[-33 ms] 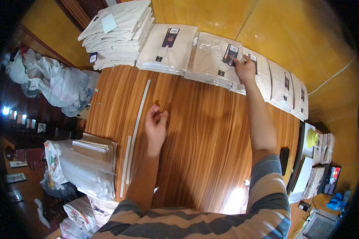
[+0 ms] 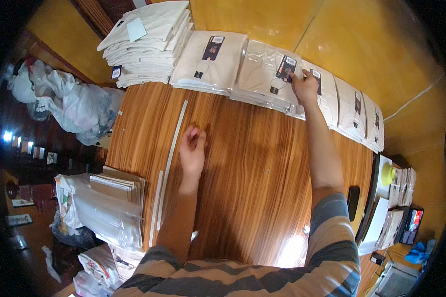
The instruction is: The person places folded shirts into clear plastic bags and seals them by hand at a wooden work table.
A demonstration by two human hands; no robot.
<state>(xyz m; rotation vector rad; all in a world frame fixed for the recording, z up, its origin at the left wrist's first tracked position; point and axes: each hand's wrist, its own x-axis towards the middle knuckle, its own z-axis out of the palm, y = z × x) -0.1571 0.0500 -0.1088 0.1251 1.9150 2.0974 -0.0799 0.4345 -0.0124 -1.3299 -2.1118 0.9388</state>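
Observation:
My right hand [image 2: 305,87] reaches to the far side of the wooden table [image 2: 243,163]. Its thumb and forefinger are apart at the edge of a folded cream garment in a clear bag [image 2: 257,67], beside its dark hang tag [image 2: 286,68]. Whether the fingers pinch the plastic is hard to see, as the lower fingers are hidden. Over the left part of the table my left hand [image 2: 192,153] hovers with loosely curled fingers, thumb apart, and nothing visible in it. More bagged garments [image 2: 354,106] with dark tags lie to the right, another tagged garment pile [image 2: 210,62] to the left.
A tall stack of folded cream garments [image 2: 148,44] rises at the far left. Clear plastic bags [image 2: 109,213] and cardboard sheets [image 2: 116,185] lie at the near left. Two pale strips [image 2: 176,133] run along the table. A black phone [image 2: 353,203] lies by my right elbow.
My left hand's fingers have shifted very slightly. My right hand stays at the bagged garment.

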